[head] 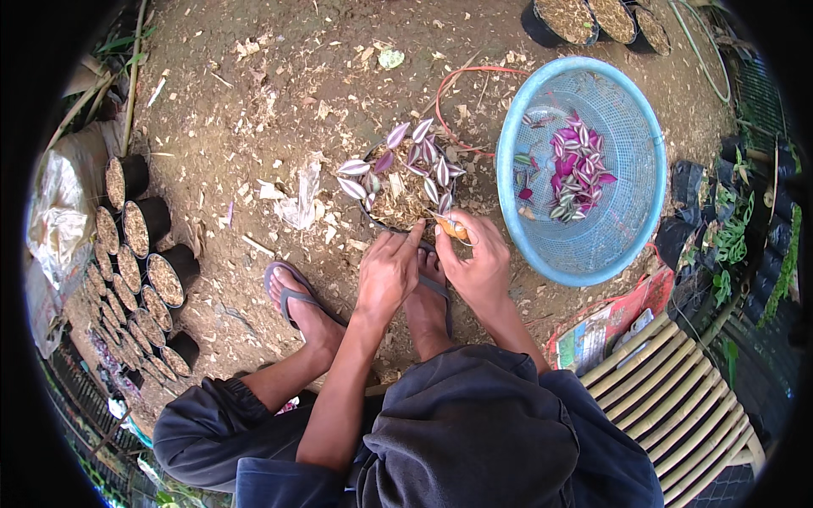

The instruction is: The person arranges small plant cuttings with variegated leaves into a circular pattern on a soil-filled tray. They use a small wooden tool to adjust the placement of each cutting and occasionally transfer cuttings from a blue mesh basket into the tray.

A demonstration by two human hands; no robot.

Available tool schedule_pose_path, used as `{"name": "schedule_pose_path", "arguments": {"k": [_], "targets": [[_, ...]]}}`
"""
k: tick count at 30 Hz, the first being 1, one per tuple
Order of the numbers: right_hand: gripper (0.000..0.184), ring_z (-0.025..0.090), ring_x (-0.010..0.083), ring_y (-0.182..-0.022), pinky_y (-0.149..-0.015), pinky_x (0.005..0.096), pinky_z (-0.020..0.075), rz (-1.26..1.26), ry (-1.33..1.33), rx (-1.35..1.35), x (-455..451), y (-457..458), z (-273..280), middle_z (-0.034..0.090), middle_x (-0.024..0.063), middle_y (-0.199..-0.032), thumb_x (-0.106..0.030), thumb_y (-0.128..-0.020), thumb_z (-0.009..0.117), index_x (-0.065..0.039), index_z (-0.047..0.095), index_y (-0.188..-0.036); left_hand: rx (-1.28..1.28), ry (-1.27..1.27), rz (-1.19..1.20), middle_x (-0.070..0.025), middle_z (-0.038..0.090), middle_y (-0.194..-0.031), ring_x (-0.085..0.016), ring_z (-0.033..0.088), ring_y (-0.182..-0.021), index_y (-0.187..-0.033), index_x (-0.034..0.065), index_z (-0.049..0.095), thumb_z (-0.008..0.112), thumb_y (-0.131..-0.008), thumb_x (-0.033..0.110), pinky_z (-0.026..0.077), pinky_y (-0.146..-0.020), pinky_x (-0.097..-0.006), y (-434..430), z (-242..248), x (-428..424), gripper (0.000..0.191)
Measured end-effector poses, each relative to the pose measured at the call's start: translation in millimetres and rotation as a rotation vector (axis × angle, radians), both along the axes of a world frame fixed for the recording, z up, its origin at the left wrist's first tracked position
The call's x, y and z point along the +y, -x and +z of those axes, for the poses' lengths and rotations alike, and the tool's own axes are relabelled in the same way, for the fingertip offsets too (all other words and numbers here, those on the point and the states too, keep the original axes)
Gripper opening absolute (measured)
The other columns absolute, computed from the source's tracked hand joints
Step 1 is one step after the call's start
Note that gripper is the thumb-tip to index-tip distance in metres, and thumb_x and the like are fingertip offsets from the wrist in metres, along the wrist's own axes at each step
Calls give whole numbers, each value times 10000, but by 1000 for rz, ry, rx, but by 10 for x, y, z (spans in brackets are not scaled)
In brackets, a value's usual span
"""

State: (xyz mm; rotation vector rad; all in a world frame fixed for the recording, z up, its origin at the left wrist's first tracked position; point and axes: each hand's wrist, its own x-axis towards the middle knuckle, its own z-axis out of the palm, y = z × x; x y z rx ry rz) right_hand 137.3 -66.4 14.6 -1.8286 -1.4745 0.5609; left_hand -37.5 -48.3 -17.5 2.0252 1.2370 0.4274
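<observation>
In front of my feet stands a black plant pot (pixel 389 227) filled with wood-chip medium (pixel 397 200). Tradescantia cuttings (pixel 438 166) with purple and silver striped leaves ring its left, far and right sides. My right hand (pixel 476 254) grips a small tool with an orange handle (pixel 453 228), its thin metal end pointing into the pot near the right rim; the exact kind of tool is unclear. At the near rim is my left hand (pixel 389 267), index finger stretched toward the medium beside the tool. Its other fingertips are partly hidden, so a grip on the rim cannot be confirmed.
A blue plastic basket (pixel 517 235) holding more purple cuttings (pixel 578 168) stands to the right. Several filled black pots (pixel 166 279) line the left, others (pixel 565 19) the top right. A bamboo seat (pixel 673 394) is at lower right. Orange twine (pixel 448 120) lies behind the basket.
</observation>
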Motion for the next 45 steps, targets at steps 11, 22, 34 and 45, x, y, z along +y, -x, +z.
{"name": "schedule_pose_path", "arguments": {"k": [11, 22, 34, 45], "targets": [[320, 769, 333, -942, -822, 423, 619, 81, -29, -9, -30, -12, 5, 801, 137, -1094, -27, -868, 867, -25, 732, -1158, -16, -29, 40, -102, 714, -927, -288, 683, -859, -1360, 38, 746, 761, -886, 27, 589, -775, -423, -15, 80, 31, 474], [295, 761, 336, -990, -884, 437, 612, 99, 22, 19, 6, -4, -6, 799, 143, -1124, -28, -907, 825, -20, 729, -1186, 38, -66, -47, -84, 685, -897, -270, 688, -861, -1367, 8, 722, 776, -926, 101, 586, -815, -403, -82, 55, 123, 453], [289, 769, 328, -927, -833, 415, 613, -12, -21, 8, 19, -27, 67, 802, 139, -1054, -32, -868, 853, -28, 739, -1134, 142, -15, -97, -83, 689, -1003, -261, 688, -970, -1366, 6, 708, 742, -953, 166, 584, -854, -400, -90, 57, 110, 444], [257, 750, 240, -1081, -963, 361, 588, -319, 165, 337, -948, -85, -130, 758, 189, -1180, 53, -926, 787, -8, 641, -1128, -21, -92, 49, -104, 731, -981, -293, 709, -863, -1093, 29, 785, 821, -889, 71, 593, -770, -416, 57, 129, -22, 210]]}}
